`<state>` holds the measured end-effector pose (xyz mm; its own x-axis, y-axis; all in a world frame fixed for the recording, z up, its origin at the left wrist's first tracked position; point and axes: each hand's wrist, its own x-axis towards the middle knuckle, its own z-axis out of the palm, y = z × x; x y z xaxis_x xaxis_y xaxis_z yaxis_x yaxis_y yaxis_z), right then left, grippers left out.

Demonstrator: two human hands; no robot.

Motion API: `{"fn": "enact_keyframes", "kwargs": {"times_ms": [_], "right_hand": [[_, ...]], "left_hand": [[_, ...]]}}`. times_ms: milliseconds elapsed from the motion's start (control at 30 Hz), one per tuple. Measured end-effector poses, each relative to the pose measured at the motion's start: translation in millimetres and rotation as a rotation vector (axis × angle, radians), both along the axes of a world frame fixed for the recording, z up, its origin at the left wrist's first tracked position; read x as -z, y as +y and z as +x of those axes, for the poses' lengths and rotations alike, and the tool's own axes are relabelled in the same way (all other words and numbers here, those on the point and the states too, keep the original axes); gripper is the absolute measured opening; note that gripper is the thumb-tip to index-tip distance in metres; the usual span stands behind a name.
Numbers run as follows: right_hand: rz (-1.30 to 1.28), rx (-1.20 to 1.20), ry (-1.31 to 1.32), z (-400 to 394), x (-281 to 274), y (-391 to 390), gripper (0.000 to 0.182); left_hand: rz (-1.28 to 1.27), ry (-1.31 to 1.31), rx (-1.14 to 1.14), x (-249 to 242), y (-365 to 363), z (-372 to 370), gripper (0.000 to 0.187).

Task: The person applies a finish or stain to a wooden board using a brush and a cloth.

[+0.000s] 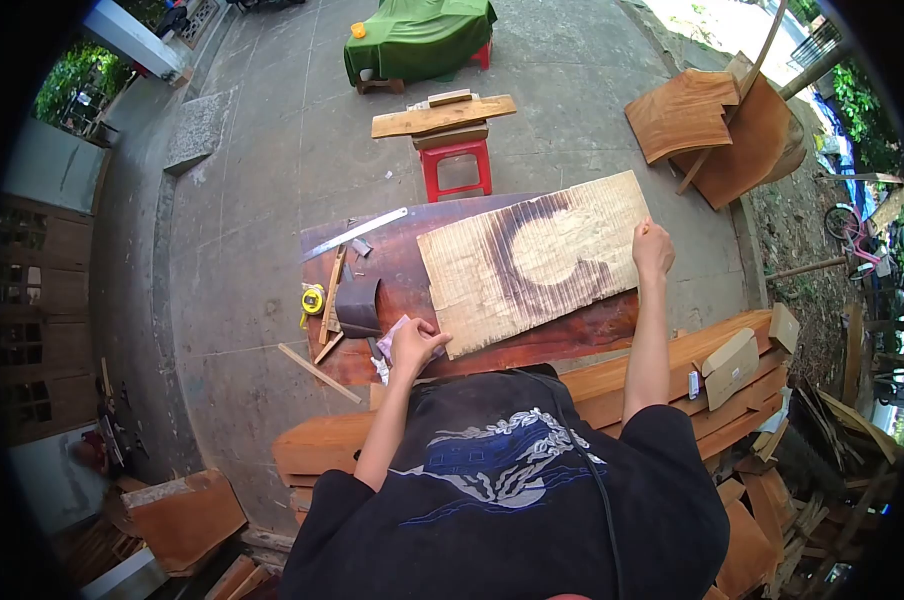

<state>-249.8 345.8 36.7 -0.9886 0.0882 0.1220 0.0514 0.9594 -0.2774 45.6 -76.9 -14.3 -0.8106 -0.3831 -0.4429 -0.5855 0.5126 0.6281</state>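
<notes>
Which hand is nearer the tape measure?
Left. The left hand is right of the tape measure; the right hand is farther right, at the right edge of the stained sheet.

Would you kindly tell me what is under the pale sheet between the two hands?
The reddish-brown tabletop shows along the near edge of the pale sheet; whatever else lies directly beneath is covered.

No txt or nos. legible, tape measure [313, 299] face too sm. to read, metal ruler [355, 235] likewise

You can pass between the long silver ruler [355, 235] and pale rectangular panel [472, 280], but a dark curved sheet [360, 307] obstructs near left.
</notes>
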Motion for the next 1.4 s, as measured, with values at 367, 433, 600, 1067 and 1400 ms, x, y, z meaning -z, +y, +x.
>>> {"fn": "enact_keyframes", "kwargs": {"times_ms": [367,433,600,1067,1400], "right_hand": [[-0.681,-0.586,-0.525,129,6,-136,0.029],[-0.591,-0.256,-0.385,97,-2,-77,0.030],[0.090,-0.199,-0.057,108,9,-46,0.030],[-0.291,-0.087,-0.231,144,-28,-21,0.033],[-0.358,-0.425,-0.539,154,-48,-73,0.035]], "left_hand": [[0.022,-0.002,0.106,-2,-10,-3,0.049],[0.029,0.032,0.110,3,-10,-1,0.050],[-0.015,0.085,0.149,9,-12,2,0.051],[0.009,0.118,0.172,5,-12,2,0.050],[0.003,0.089,0.110,13,-9,6,0.049]]}}
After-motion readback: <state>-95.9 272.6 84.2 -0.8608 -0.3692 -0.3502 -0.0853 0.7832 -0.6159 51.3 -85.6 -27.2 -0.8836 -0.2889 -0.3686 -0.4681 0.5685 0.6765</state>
